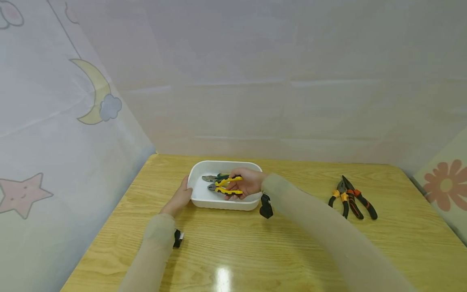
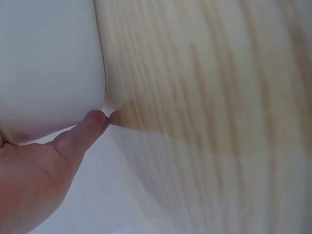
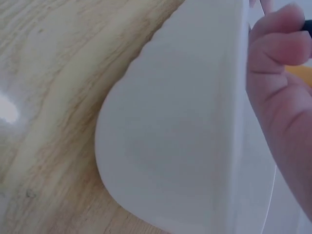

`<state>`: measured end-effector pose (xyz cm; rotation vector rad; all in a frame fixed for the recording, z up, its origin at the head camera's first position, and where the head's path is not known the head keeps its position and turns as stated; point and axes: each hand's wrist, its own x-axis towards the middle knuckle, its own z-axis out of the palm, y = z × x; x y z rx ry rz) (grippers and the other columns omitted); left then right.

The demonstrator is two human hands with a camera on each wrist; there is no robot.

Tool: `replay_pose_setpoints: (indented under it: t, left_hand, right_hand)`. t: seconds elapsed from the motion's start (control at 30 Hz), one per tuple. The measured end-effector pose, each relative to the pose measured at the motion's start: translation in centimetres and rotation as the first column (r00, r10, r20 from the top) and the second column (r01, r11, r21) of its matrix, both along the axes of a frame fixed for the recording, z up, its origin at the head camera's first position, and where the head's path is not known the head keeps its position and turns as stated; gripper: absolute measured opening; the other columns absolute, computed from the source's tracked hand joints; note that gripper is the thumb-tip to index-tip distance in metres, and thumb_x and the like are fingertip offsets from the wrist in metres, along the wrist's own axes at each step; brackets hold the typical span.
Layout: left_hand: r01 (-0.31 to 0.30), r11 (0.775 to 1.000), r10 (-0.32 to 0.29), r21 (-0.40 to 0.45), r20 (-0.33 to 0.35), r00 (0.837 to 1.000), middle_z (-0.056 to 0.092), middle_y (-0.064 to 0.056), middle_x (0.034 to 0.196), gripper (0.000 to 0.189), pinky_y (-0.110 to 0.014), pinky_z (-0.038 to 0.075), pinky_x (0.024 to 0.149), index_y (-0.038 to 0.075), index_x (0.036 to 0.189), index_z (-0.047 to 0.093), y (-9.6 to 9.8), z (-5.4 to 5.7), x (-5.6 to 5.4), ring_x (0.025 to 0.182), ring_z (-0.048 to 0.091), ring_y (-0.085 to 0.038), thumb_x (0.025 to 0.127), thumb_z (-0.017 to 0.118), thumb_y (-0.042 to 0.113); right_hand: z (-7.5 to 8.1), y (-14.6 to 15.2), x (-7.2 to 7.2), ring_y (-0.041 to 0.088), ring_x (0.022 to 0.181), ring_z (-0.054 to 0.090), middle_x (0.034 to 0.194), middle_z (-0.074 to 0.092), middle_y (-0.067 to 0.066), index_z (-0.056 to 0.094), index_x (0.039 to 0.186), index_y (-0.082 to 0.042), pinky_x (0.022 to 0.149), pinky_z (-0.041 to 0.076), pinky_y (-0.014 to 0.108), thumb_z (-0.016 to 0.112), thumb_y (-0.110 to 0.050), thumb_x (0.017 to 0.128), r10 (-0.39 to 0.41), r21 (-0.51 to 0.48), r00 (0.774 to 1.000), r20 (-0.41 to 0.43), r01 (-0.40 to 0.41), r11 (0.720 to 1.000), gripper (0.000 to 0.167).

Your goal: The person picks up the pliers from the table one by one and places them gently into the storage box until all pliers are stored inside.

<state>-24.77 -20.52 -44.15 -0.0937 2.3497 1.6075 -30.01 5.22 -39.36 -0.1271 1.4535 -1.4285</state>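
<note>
A white plastic bin stands on the wooden table. My left hand rests against the outside of its left end. In the left wrist view, the left hand touches the bin's outer wall with its digits spread. Reaching over the bin, my right hand holds combination pliers with yellow-and-black handles, their handles spread and head to the left. Behind them inside the bin lie green-handled pliers, partly covered. The right wrist view shows the right hand above the bin's rim, the pliers mostly out of frame.
Toward the right of the table lie pliers with orange-and-black handles and, touching them, pliers with red-and-black handles. A pale cloth wall rises behind the table, with a printed one on the left.
</note>
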Motion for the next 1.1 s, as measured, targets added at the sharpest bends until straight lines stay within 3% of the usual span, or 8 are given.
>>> replay_pose_setpoints:
  t: [0.17,0.23,0.37,0.5,0.63,0.87,1.0,1.1]
  left_hand:
    - [0.0,1.0,0.0,-0.003,0.002,1.0,-0.009,-0.021,0.16,0.059,-0.053,0.0,0.117,0.002,0.154,-0.01,0.1,0.1,0.1,0.146,-0.006,-0.037,0.104,0.021,0.007]
    - [-0.001,1.0,0.001,-0.001,-0.001,1.0,-0.009,-0.021,0.16,0.059,-0.053,0.0,0.117,0.002,0.154,-0.01,0.1,0.1,0.1,0.146,-0.006,-0.037,0.104,0.021,0.007]
    - [-0.005,1.0,0.005,-0.002,-0.005,1.0,-0.008,-0.021,0.16,0.058,-0.052,0.0,0.117,0.001,0.154,-0.01,0.1,0.2,0.1,0.146,-0.006,-0.037,0.104,0.021,0.006]
    - [-0.006,1.0,0.006,-0.002,-0.007,1.0,-0.007,-0.02,0.16,0.059,-0.053,0.0,0.117,0.002,0.154,-0.009,0.2,0.2,0.0,0.146,-0.005,-0.037,0.104,0.021,0.006]
    - [-0.004,1.0,0.004,0.001,-0.012,1.0,-0.007,-0.02,0.16,0.059,-0.052,0.001,0.117,0.001,0.154,-0.008,0.4,0.0,-0.2,0.146,-0.005,-0.037,0.103,0.022,0.005]
    - [-0.006,1.0,0.006,0.011,-0.021,1.0,-0.006,-0.022,0.16,0.059,-0.052,0.001,0.117,0.0,0.154,-0.008,0.4,-0.1,-0.1,0.146,-0.004,-0.038,0.103,0.022,0.003]
    - [-0.008,1.0,0.009,0.021,-0.021,1.0,-0.006,-0.022,0.16,0.059,-0.052,0.0,0.117,0.001,0.154,-0.008,0.4,-0.1,-0.1,0.146,-0.005,-0.038,0.103,0.022,0.003]
    - [-0.016,1.0,0.016,0.013,-0.013,1.0,-0.006,-0.021,0.16,0.059,-0.052,-0.001,0.117,0.001,0.154,-0.009,0.4,0.0,0.0,0.146,-0.006,-0.037,0.103,0.022,0.004]
  right_hand:
    - [0.0,-0.3,-0.6,0.017,0.067,0.056,0.131,0.051,0.035,0.046,0.105,0.003,0.055,0.045,0.023,0.029,-0.026,0.097,-0.045,-0.003,0.999,-0.009,0.045,0.999,0.034]
    - [0.2,-0.4,-0.8,0.017,0.066,0.059,0.131,0.052,0.034,0.047,0.109,0.005,0.052,0.047,0.022,0.031,-0.025,0.097,-0.092,0.013,0.996,0.002,0.092,0.996,0.036]
    - [0.4,-0.9,-1.0,0.022,0.066,0.064,0.09,0.069,0.018,0.05,0.116,0.008,0.054,0.052,0.027,0.035,-0.024,0.1,-0.194,0.101,0.981,-0.008,0.193,0.976,0.039]
    - [0.4,-1.3,-1.1,0.025,0.067,0.066,0.068,0.054,0.005,0.052,0.124,0.006,0.057,0.056,0.031,0.041,-0.027,0.104,-0.287,0.249,0.956,-0.064,0.293,0.923,0.041]
    - [0.4,-1.4,-1.0,0.026,0.064,0.065,0.076,0.049,0.01,0.052,0.129,0.004,0.053,0.057,0.031,0.045,-0.027,0.104,-0.348,0.341,0.932,-0.099,0.36,0.868,0.041]
    - [-0.2,-2.2,-1.1,0.031,0.07,0.057,0.104,0.045,0.025,0.045,0.122,0.007,0.063,0.059,0.034,0.043,-0.016,0.102,-0.443,0.366,0.888,-0.12,0.454,0.812,0.031]
    - [0.1,-2.6,-0.8,0.037,0.083,0.052,0.124,0.041,0.033,0.041,0.135,0.008,0.075,0.058,0.039,0.039,-0.011,0.101,-0.467,0.362,0.874,-0.134,0.481,0.798,0.038]
    - [0.4,-2.8,-0.5,0.04,0.09,0.054,0.123,0.042,0.035,0.036,0.142,0.005,0.082,0.057,0.043,0.039,-0.009,0.101,-0.443,0.375,0.885,-0.141,0.462,0.804,0.043]
